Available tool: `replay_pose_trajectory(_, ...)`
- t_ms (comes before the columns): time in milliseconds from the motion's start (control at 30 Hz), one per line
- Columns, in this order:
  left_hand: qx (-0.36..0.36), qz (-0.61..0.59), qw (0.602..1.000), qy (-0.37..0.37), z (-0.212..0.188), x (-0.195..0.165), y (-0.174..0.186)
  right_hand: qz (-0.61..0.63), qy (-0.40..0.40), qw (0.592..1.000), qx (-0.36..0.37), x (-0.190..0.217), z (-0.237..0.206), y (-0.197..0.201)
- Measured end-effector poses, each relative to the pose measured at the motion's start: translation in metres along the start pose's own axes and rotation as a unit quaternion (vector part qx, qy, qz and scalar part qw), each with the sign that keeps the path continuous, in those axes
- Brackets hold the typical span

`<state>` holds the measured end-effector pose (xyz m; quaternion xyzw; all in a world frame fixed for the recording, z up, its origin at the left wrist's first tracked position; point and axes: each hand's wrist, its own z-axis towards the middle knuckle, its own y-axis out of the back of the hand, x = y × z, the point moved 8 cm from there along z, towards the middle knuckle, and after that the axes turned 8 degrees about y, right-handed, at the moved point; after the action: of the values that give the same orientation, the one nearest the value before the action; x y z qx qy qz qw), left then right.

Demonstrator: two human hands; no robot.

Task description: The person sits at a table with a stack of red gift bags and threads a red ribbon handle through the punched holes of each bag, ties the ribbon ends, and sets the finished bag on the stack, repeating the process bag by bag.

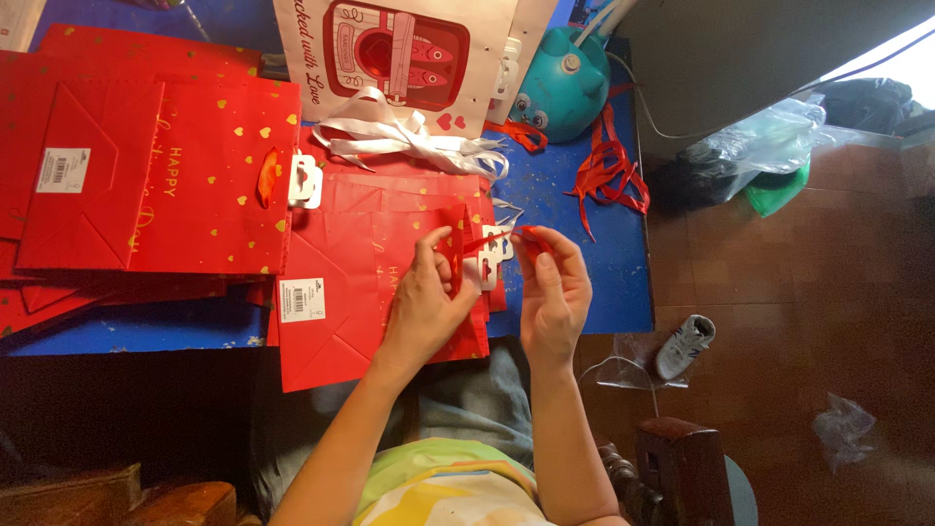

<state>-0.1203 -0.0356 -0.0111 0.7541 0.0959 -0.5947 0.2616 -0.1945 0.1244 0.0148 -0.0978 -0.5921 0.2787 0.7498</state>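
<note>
Centrally, the left hand and the right hand are working together over a flat red paper gift bag, which is lying on the blue table with its near edge hanging over the table's rim towards the person. A thin red ribbon is stretching between the two hands — the left thumb and forefinger are pinching closed on one end at the bag's top edge, while the fingers of the right hand are curling shut around the other end, just beside a white plastic hanger tab on the bag. Whether the ribbon is passing through a hole in the bag cannot be told from this view.

To the left, a stack of matching red bags with gold hearts is lying flat, its uppermost bag carrying its own white tab and a red ribbon handle. Beyond the hands, a bundle of white ribbons is resting against a white bag with a red printed picture. A teal rounded container is standing near the far right corner of the table, with loose red ribbons trailing beside it — some lying over the table's right edge. On the brown tiled floor, a grey shoe is lying well apart from the table.
</note>
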Motion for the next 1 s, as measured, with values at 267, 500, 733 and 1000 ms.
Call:
replay_pose_trajectory(267, -0.052, -0.178, 0.977, -0.107, -0.029, -0.015, 0.028, -0.294, -0.106, 0.918, 0.244, -0.032, -0.027, -0.042)
replay_pose_trajectory(500, -0.078, -0.145, 0.969, -0.182, -0.059, -0.05, 0.054, -0.378, -0.282, 0.775, 0.421, -0.049, -0.05, -0.036)
replay_pose_trajectory(733, -0.087, -0.117, 0.972, -0.181, -0.063, -0.066, 0.065, -0.405, -0.085, 0.878, 0.239, 0.032, -0.02, -0.064)
replay_pose_trajectory(1000, -0.04, -0.136, 0.98, -0.137, -0.069, -0.081, 0.072, -0.482, 0.243, 0.806, 0.244, 0.08, -0.017, -0.078)
